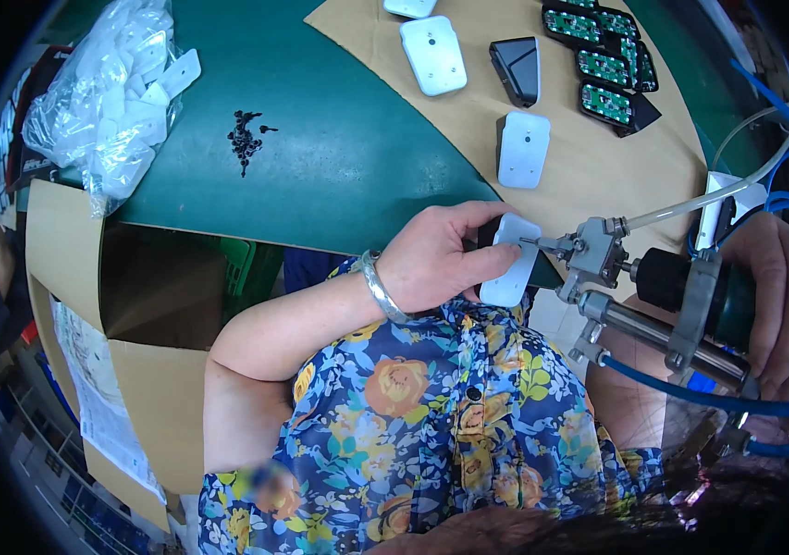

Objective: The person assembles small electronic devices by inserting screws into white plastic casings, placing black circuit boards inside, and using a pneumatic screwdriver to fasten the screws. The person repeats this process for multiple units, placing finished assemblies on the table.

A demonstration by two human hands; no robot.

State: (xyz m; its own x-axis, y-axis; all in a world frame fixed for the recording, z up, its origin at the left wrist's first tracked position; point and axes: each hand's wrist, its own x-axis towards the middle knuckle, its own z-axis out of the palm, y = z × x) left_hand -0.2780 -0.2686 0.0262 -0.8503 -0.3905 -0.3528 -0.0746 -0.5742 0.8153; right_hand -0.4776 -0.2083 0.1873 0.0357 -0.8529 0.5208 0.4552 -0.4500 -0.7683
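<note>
From where I stand, the left hand (450, 254) pinches a white case (511, 277) just off the table's edge, in front of the floral shirt. Its thumb lies across the face and a finger hooks the top end, probably to keep the case from turning under the driver (593, 254). The case is tilted up, seemingly so its face meets the tool's sideways line.

The right hand (774, 314) is curled around the driver's dark grip; how hard it squeezes, I can't tell. The tip is at the upper part of the case, touching or just short of it, also unclear.

On the cardboard (616, 176), perhaps laid to spare the shells from scratches, sit 3 more white cases (523, 150), 1 cut off by the view, plus 1 black shell (517, 69) and a cluster of green boards (607, 102). The screws (247, 141) lie heaped on bare green table (320, 166), likely for easy picking. A clear bag (103, 120) holds white parts farther left.
</note>
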